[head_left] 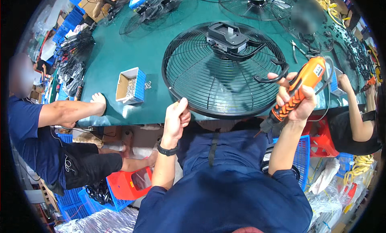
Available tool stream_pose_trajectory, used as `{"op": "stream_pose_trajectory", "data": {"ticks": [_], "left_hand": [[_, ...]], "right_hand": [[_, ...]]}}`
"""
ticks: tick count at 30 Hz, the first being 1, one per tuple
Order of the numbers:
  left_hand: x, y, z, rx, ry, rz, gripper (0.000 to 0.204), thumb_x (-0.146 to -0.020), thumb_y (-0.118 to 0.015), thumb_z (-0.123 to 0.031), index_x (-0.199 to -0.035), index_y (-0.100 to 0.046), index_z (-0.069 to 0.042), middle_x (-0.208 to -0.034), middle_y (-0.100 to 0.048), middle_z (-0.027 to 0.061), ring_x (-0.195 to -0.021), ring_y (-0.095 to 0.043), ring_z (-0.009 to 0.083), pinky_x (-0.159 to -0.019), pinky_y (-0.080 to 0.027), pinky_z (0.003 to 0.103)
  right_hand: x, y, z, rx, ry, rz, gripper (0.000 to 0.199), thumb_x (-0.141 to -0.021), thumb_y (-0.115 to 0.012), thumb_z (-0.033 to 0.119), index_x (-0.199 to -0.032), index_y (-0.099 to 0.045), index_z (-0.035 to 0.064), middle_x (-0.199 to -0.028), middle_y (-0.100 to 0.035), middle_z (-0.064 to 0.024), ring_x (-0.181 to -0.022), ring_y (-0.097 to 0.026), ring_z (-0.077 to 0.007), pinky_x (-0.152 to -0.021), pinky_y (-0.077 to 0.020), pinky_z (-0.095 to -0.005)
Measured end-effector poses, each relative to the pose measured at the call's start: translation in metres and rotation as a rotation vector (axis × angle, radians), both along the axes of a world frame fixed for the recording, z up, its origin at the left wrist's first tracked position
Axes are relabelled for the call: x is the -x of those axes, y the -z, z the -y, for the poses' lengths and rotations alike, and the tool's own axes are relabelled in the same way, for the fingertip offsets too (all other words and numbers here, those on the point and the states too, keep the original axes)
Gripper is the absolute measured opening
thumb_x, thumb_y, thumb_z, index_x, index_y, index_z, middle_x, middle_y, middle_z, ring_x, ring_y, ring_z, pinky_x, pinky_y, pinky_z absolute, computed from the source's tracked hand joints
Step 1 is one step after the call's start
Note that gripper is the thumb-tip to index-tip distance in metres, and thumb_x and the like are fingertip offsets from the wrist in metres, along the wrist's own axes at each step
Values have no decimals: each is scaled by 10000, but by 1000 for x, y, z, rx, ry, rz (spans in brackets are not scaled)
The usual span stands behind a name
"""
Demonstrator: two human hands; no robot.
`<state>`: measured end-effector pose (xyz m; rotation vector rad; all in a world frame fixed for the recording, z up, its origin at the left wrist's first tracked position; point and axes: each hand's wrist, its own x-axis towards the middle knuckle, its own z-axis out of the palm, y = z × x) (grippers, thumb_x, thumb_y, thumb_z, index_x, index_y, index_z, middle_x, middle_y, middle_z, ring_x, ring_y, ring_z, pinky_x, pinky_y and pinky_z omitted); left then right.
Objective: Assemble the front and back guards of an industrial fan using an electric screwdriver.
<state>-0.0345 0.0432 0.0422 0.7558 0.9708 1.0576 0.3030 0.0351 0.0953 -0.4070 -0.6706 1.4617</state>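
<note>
My right hand (295, 100) is wrapped round an orange and black electric screwdriver (306, 78), its bit angled down to the left past the table edge. A black curved piece (265, 79) lies by my right fingertips; whether they touch it I cannot tell. Closed at the near left rim of a round black wire fan guard (225, 94) is my left hand (177, 118), its thumb up. What it pinches, if anything, is hidden. A dark motor housing with a bracket (227, 36) sits on top of the guard, which lies at the table's near edge.
A blue and white box of small metal screws (130, 87) stands left on the green table (108, 52), some screws spilled beside it. Pliers (294, 52) lie at right. More fan guards (253, 6) are behind. Co-workers sit left (30, 124) and right (354, 120).
</note>
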Motion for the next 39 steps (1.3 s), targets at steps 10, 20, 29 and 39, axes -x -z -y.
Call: {"op": "stream_pose_trajectory", "data": {"ticks": [10, 20, 29, 39], "left_hand": [[18, 20, 8, 33, -2, -430, 206, -895, -628, -190, -741, -554, -74, -532, -342, -109, -425, -256, -18, -392, -140, 176], [-40, 43, 35, 80, 411, -398, 228, -875, -647, -223, -896, -654, 4, -575, -541, -15, -467, -420, 36, -418, -297, 195], [-52, 48, 24, 159, 379, -6, 277, -861, -544, -16, -1111, -550, 104, -773, -630, 148, -565, -510, 124, -461, -394, 224], [-35, 50, 40, 258, 182, 147, 188, -813, -568, 16, -992, -583, 70, -898, -658, 271, -502, -559, 191, -398, -417, 226]], "right_hand": [[5, 60, 17, 235, 49, -18, 323, -801, -537, 201, -1049, -522, -6, -1065, -552, -368, -592, -552, -208, -559, -494, -373], [5, 75, 13, 244, 141, 76, 356, -737, -593, 180, -1039, -535, 1, -976, -587, -368, -539, -612, -283, -517, -526, -413], [8, 55, 5, 252, 197, 84, 230, -787, -581, 46, -1006, -543, -12, -960, -638, -283, -561, -637, -217, -519, -540, -332], [6, 24, 40, 217, 448, 332, 270, -744, -612, 32, -994, -535, -37, -854, -641, -206, -580, -635, -212, -525, -528, -314]]}}
